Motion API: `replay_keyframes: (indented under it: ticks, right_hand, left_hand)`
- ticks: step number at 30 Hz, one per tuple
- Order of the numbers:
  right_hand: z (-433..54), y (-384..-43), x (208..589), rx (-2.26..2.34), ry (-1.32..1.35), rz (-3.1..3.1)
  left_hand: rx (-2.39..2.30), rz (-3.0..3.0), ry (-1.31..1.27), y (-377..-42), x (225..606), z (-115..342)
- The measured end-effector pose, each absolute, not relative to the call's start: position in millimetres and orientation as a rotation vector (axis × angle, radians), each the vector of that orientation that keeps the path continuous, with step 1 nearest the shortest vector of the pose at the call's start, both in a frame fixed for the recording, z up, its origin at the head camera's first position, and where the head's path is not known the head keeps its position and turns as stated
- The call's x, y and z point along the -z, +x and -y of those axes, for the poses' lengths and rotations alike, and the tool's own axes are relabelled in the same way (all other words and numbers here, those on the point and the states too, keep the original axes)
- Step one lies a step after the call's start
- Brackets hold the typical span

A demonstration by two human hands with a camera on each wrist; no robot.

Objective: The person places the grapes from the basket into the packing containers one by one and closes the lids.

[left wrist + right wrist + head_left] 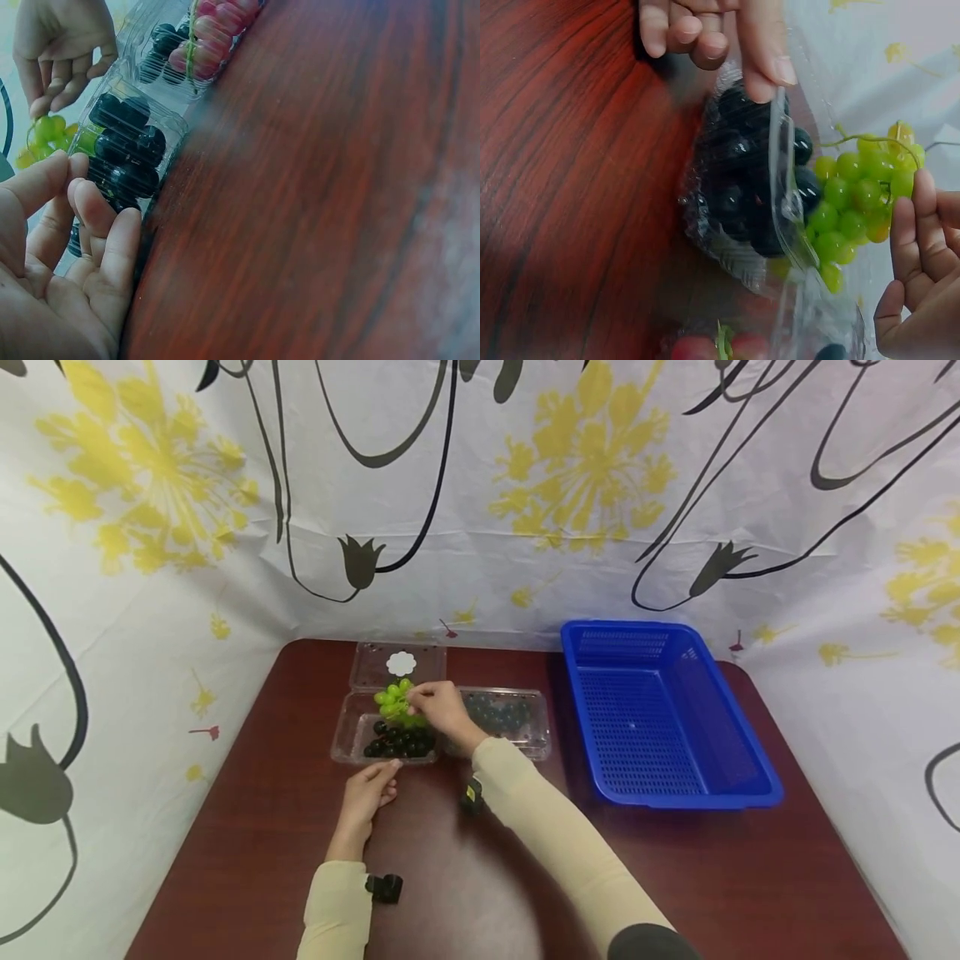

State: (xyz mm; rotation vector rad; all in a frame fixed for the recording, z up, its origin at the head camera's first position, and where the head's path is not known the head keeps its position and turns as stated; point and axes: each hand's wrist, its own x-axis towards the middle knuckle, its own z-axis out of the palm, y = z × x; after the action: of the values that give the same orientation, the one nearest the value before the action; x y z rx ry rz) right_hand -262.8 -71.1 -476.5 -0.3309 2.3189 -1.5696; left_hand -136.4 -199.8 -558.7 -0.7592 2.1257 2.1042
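Observation:
In the head view my right hand (444, 708) pinches a bunch of green grapes (393, 700) by its stem, over an open clear plastic clamshell box (347, 735). Black grapes (408, 743) lie inside that box, under the green bunch. At the near rim, my left hand (365, 793) holds the edge between thumb and fingertips. The right wrist view shows the left thumb (769, 64) on the rim. There the green bunch (855, 187) hangs beside the black grapes (739, 150), its lower part partly hidden by the box wall.
A second clear box (538, 727), right of the first, holds dark grapes and red grapes (214, 37). The open box's lid (371, 667), with a white label, leans back behind it. A blue plastic basket (637, 735) stands at the right. A patterned cloth hangs behind the table.

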Motion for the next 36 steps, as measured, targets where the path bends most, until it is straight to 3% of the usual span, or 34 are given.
replay_keyframes:
  ticks: [24,36]
  right_hand:
    - [101.1,-256.7,485.6,1.036,-0.619,-2.734]
    - [112.2,-251.3,488.9,0.544,-0.823,-2.802]
  left_hand:
    - [-2.095,-2.138,-0.765,-139.6,559.6,199.1]
    - [-2.145,-2.130,-0.718,-136.5,562.2,202.4]
